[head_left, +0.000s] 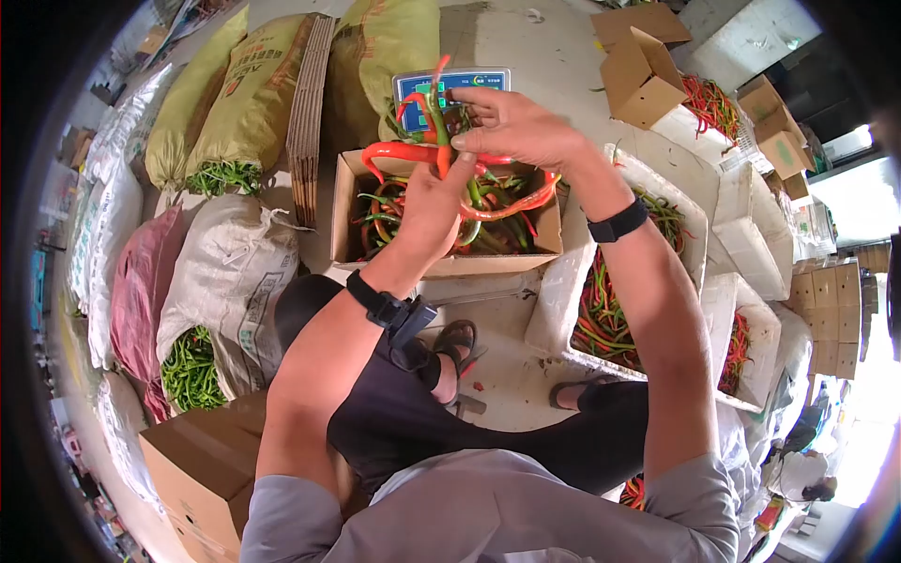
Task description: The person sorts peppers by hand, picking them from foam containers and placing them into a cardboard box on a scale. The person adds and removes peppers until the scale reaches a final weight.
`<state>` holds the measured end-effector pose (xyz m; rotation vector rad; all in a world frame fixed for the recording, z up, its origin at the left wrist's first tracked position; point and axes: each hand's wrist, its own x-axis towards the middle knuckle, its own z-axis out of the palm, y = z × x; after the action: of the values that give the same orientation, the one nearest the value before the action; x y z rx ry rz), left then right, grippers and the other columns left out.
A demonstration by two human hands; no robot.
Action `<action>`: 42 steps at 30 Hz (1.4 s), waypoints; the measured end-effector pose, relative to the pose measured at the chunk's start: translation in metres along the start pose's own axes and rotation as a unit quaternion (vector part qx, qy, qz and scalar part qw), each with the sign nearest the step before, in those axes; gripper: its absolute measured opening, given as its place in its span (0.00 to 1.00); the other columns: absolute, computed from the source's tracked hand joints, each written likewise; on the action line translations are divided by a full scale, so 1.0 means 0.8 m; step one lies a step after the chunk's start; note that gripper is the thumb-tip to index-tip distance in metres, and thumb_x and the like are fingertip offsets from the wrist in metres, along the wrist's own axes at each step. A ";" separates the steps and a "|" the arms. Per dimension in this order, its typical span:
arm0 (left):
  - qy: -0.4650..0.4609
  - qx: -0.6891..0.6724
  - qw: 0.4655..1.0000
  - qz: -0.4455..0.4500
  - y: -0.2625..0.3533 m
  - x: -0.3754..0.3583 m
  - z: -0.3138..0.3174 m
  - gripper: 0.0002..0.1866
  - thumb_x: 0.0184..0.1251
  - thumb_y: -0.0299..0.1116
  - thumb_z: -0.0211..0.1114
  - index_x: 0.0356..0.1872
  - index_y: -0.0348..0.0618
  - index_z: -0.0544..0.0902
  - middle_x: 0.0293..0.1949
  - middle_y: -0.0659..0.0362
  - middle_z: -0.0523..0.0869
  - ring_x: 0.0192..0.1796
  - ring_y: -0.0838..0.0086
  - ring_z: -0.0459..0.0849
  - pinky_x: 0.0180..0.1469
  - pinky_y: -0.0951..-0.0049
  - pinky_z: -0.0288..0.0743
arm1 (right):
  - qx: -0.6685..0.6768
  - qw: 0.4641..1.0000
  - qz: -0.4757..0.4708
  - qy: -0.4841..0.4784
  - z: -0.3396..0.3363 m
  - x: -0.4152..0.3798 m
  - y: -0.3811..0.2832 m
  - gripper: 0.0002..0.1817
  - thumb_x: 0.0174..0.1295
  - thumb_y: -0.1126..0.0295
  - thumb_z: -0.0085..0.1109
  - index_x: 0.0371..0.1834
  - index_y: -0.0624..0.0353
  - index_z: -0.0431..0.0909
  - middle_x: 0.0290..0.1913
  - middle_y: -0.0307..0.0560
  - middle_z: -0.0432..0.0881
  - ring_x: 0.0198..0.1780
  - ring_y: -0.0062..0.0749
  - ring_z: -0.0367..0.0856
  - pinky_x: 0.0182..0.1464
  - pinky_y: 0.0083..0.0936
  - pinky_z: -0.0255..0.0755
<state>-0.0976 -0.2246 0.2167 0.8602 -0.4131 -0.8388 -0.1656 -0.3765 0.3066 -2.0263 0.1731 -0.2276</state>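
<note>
Above an open cardboard box [450, 267] of red and green chili peppers, my left hand [434, 208] is closed around several long chili peppers [399, 152], red and green. My right hand [516, 127] is beside it, its thumb and fingers partly curled at the upper part of the same bunch. Whether its fingertips grip a pepper I cannot make out. Behind the box stands a blue scale display [493, 81], partly hidden by the peppers and my right hand.
White foam boxes of chili peppers [601, 314] stand at the right. Sacks [235, 89], some showing green peppers, fill the left side, with flattened cardboard [308, 122] beside them. A closed carton [211, 450] is at the lower left. A person [802, 477] is at the far right.
</note>
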 end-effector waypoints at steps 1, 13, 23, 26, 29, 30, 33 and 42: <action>0.009 -0.035 0.997 -0.068 -0.002 0.000 -0.007 0.11 0.78 0.34 0.66 0.50 0.40 0.79 0.43 0.61 0.85 0.44 0.81 0.81 0.43 0.72 0.74 | 0.035 0.999 0.031 -0.016 -0.001 0.000 0.005 0.38 0.66 0.72 0.65 0.78 0.71 0.62 0.65 0.52 0.78 0.65 0.29 0.75 0.64 0.25 0.72; -0.025 -0.258 0.957 -0.129 0.020 0.005 -0.004 0.19 0.73 0.26 0.51 0.63 0.35 0.74 0.61 0.52 0.82 0.65 0.62 0.81 0.74 0.56 0.71 | -0.005 0.996 0.073 -0.046 -0.014 0.003 0.013 0.26 0.68 0.77 0.57 0.72 0.64 0.74 0.59 0.54 0.86 0.55 0.25 0.82 0.58 0.23 0.77; 0.036 -0.247 0.961 -0.116 0.024 -0.017 -0.007 0.17 0.72 0.25 0.50 0.60 0.38 0.75 0.61 0.53 0.82 0.65 0.62 0.80 0.73 0.56 0.71 | -0.022 0.996 0.081 -0.005 0.001 -0.003 -0.007 0.21 0.66 0.73 0.62 0.63 0.64 0.80 0.47 0.49 0.89 0.50 0.22 0.83 0.53 0.22 0.78; 0.112 -0.272 0.952 -0.088 0.021 -0.032 0.005 0.15 0.75 0.28 0.49 0.58 0.39 0.75 0.59 0.54 0.82 0.63 0.62 0.81 0.72 0.56 0.72 | -0.099 0.994 0.054 -0.007 0.014 -0.002 -0.014 0.22 0.66 0.70 0.62 0.63 0.63 0.80 0.46 0.50 0.89 0.47 0.26 0.84 0.53 0.25 0.78; 0.196 -0.264 0.942 -0.070 0.001 -0.034 -0.014 0.16 0.78 0.29 0.49 0.59 0.34 0.77 0.57 0.52 0.84 0.66 0.62 0.80 0.78 0.56 0.66 | -0.124 0.992 0.002 -0.008 0.024 -0.006 -0.002 0.23 0.67 0.66 0.60 0.64 0.62 0.80 0.47 0.54 0.89 0.47 0.32 0.86 0.55 0.29 0.78; 0.128 -0.101 0.986 -0.040 -0.007 -0.042 -0.029 0.20 0.78 0.32 0.53 0.63 0.31 0.73 0.63 0.47 0.79 0.70 0.58 0.76 0.79 0.53 0.63 | -0.200 0.979 -0.034 0.033 0.023 -0.008 0.007 0.24 0.67 0.66 0.60 0.65 0.61 0.79 0.48 0.55 0.89 0.47 0.36 0.86 0.55 0.30 0.78; 0.301 -0.147 0.923 -0.190 0.005 -0.043 -0.043 0.16 0.75 0.37 0.60 0.54 0.35 0.75 0.56 0.57 0.78 0.63 0.66 0.77 0.73 0.61 0.68 | -0.242 0.964 -0.023 0.104 -0.009 -0.028 0.027 0.25 0.67 0.65 0.59 0.66 0.61 0.79 0.48 0.55 0.89 0.48 0.37 0.87 0.56 0.31 0.78; 0.222 0.066 0.967 0.104 0.075 -0.010 -0.013 0.11 0.66 0.22 0.62 0.28 0.55 0.74 0.30 0.72 0.71 0.33 0.83 0.68 0.40 0.75 0.61 | 0.031 0.945 0.283 0.161 -0.096 -0.170 0.193 0.18 0.68 0.71 0.60 0.57 0.71 0.82 0.37 0.44 0.84 0.38 0.23 0.81 0.39 0.21 0.76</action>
<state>-0.0673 -0.1912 0.2580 1.0771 -0.1611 -0.4088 -0.3191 -0.4820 0.1909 -1.7807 0.9258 -0.1915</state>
